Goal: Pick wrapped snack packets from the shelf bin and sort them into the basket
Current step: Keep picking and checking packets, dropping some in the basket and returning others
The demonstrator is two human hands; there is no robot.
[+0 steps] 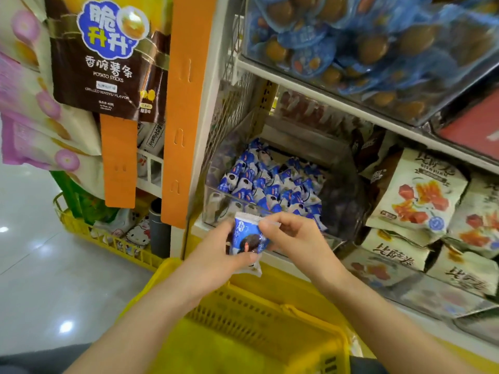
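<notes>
Both hands hold one snack packet [248, 238], blue and white with a dark round picture on it, in the air just in front of the shelf bin [216, 205] and above the far edge of the yellow basket [270, 300]. The left hand [213, 252] grips the packet from the left side: the thumb lies across its lower front and the other fingers are curled behind it, mostly hidden. The right hand [294, 238] pinches the upper right edge of the wrapper, and its fingers [272, 220] are closed on the crimped seam, so the packet sits between the two hands and touches both. The packet is upright and tilted a little. Behind it, the clear bin holds a heap of the same blue packets [270, 184], lying in disorder. To the right of the bin stand cream bags [421, 190] with orange and red prints. Above, another clear bin [364, 44] is full of blue-wrapped brown pieces. On the far left hangs a brown bag of potato sticks [108, 55] beside an orange strip [186, 103].
</notes>
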